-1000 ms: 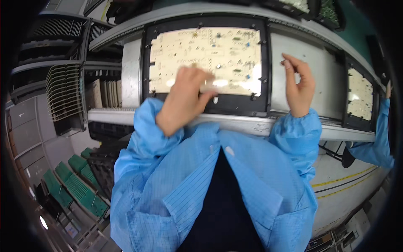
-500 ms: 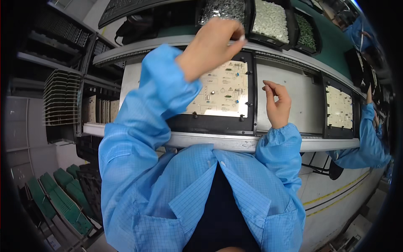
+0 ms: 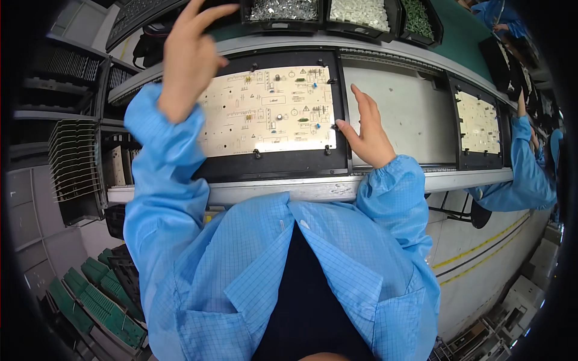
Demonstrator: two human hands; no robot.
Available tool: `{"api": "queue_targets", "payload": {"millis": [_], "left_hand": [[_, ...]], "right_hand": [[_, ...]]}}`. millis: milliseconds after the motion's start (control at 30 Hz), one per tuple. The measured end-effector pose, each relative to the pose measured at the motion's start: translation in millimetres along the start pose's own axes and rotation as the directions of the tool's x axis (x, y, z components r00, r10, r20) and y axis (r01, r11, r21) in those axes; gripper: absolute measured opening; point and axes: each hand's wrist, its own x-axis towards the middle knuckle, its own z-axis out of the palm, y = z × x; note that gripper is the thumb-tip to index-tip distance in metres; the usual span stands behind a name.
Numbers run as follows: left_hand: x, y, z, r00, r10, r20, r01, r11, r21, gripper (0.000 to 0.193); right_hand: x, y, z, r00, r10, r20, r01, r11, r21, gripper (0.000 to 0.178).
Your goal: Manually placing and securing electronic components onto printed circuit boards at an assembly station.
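Observation:
A cream circuit board (image 3: pixel 265 129) with a few small parts on it lies in a black carrier frame (image 3: pixel 289 163), held by clips around its edge. My left hand (image 3: pixel 191 63) is raised over the board's far left corner, its fingers apart and nothing visible in them. My right hand (image 3: pixel 370 129) is at the frame's right edge, with fingers stretched out and empty. Its thumb tip is close to a black clip (image 3: pixel 335 126) on that side; whether they touch I cannot tell.
Beyond the rail stand black bins of shiny metal parts (image 3: pixel 283 9), white parts (image 3: pixel 359 14) and green parts (image 3: pixel 416 18). Another board (image 3: pixel 477 123) in a carrier lies at the right, near a co-worker's blue sleeve (image 3: pixel 525 157). A rack of boards (image 3: pixel 75 159) stands at the left.
My left hand has swung left from near the metal-parts bin, and its fingers have spread. My right hand has come to the carrier's right edge and opened out. The view has shifted somewhat.

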Motion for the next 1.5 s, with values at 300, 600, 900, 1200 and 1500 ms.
{"api": "queue_targets", "payload": {"millis": [300,600,900,1200,1500], "left_hand": [[-116.4,-138.2,-75.8,0.946,-0.308,-0.101,0.304,0.951,-0.051,0.055],[-198.4,-244.2,-166.7,0.830,-0.460,0.316,0.396,0.884,0.247,0.048],[-216.6,-302.5,-207.7,0.869,-0.353,0.348,0.324,0.936,0.141,0.038],[-229.1,-329.9,-195.5,0.898,-0.348,0.269,0.326,0.937,0.125,0.034],[-239.7,-357.4,-207.4,0.822,-0.469,0.324,0.480,0.876,0.050,0.031]], "right_hand": [[4.1,-22.6,6.8,0.983,0.072,-0.168,-0.096,0.986,-0.137,0.071],[1.2,-37.9,17.0,0.900,0.129,-0.416,-0.356,0.769,-0.531,0.075],[22.4,-95.6,70.2,0.726,0.145,-0.672,-0.644,0.487,-0.590,0.070],[18.3,-249.1,239.3,0.971,0.158,-0.181,-0.226,0.855,-0.467,0.087],[16.4,-244.6,245.4,0.942,0.161,-0.295,-0.280,0.861,-0.424,0.088]]}}
